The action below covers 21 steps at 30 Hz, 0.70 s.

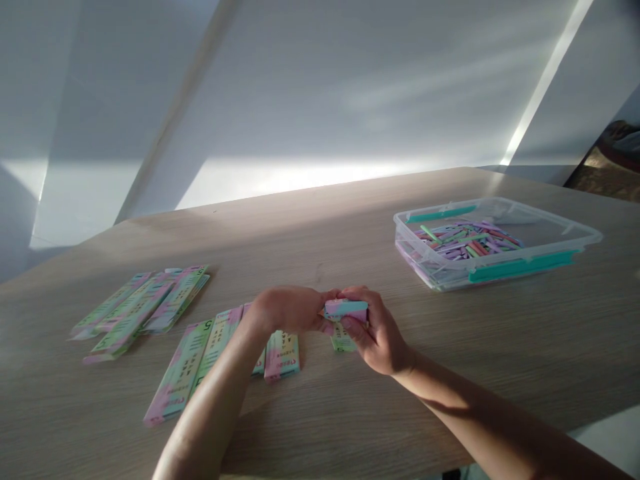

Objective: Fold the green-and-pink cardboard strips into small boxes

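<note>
In front of me both hands grip a slim pastel cardboard box point(353, 309), its pink and blue end facing me and its green lower part showing beneath my fingers. My left hand point(290, 310) is closed at its left side, fingertips on the end. Around the right side wraps my right hand point(377, 333), thumb pressed to the front. Left of the held box, several similar printed boxes lie side by side; the nearest one is a pink and green box point(175, 380). Another box point(283, 357) shows just below my left hand, and my left forearm covers part of the row.
Several flat pastel cartons point(133, 317) lie overlapping at the left of the wooden table point(300, 240). At the right stands a clear plastic container point(545, 247) with teal latches, holding many small coloured sticks point(470, 240). A white wall point(350, 87) rises behind.
</note>
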### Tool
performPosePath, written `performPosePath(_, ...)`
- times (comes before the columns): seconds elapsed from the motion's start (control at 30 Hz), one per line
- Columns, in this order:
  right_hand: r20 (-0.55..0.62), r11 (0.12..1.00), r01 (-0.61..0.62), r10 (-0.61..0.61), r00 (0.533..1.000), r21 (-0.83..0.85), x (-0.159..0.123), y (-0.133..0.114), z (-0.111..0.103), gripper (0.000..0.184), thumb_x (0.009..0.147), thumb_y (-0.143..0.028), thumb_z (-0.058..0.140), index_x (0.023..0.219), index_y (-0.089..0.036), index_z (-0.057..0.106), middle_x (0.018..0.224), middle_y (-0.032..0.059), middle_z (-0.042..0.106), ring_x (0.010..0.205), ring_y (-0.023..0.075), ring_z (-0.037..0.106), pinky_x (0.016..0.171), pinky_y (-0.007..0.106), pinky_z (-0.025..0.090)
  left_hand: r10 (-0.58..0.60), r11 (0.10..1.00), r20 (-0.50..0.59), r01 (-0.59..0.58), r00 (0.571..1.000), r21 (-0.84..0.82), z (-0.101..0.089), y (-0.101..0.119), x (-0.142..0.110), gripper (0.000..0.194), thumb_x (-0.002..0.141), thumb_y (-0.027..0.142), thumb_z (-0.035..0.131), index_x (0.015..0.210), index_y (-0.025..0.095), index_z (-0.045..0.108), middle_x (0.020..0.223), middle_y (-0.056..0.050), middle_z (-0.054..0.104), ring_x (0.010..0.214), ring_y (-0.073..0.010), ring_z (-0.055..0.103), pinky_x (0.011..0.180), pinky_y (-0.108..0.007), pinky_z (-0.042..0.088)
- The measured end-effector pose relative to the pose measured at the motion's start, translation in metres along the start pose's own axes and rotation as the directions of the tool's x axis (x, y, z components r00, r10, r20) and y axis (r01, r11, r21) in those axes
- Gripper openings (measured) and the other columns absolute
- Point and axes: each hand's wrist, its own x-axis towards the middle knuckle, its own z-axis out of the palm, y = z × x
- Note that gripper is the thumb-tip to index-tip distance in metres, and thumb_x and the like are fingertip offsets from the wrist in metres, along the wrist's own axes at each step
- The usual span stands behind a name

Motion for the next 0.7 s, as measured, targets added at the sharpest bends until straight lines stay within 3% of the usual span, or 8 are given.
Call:
performPosePath(0.33,0.054,0.997,0.027,-0.030,0.998,0.066,0.004,-0.001,-0.004,0.038,0.093,-0.016,0.057,0.129,-0.027,0.049,0.121,0.0096,0.059,0.116,0.0235,0.059,0.098,0.042,0.050,-0.032,0.998,0.000,0.032,0.999,-0.048,0.002,-0.001,0.000,0.071,0.091,0.029,0.065,0.154,0.024,0.031,0.115,-0.008,0.073,0.094,-0.0229,0.067,0.079,-0.028,0.047)
performPosePath(0.5,0.098,0.993,0.100,-0.106,0.990,0.065,0.005,0.001,-0.008,0.047,0.092,-0.014,0.057,0.135,-0.030,0.046,0.123,0.0100,0.057,0.119,0.0255,0.059,0.097,0.045,0.051,0.029,0.998,0.014,-0.028,0.999,-0.060,0.001,0.000,0.000,0.065,0.092,0.030,0.063,0.151,0.022,0.037,0.106,-0.007,0.075,0.087,-0.0228,0.068,0.074,-0.028,0.048)
performPosePath(0.7,0.104,0.989,0.141,-0.144,0.984,0.040,0.005,0.004,-0.010,0.051,0.092,-0.013,0.058,0.138,-0.032,0.045,0.125,0.0105,0.057,0.118,0.0255,0.059,0.095,0.045,0.052,0.020,0.999,0.005,-0.019,1.000,-0.051,-0.001,0.001,0.000,0.059,0.092,0.029,0.062,0.147,0.021,0.043,0.106,-0.008,0.075,0.088,-0.0237,0.068,0.076,-0.029,0.048)
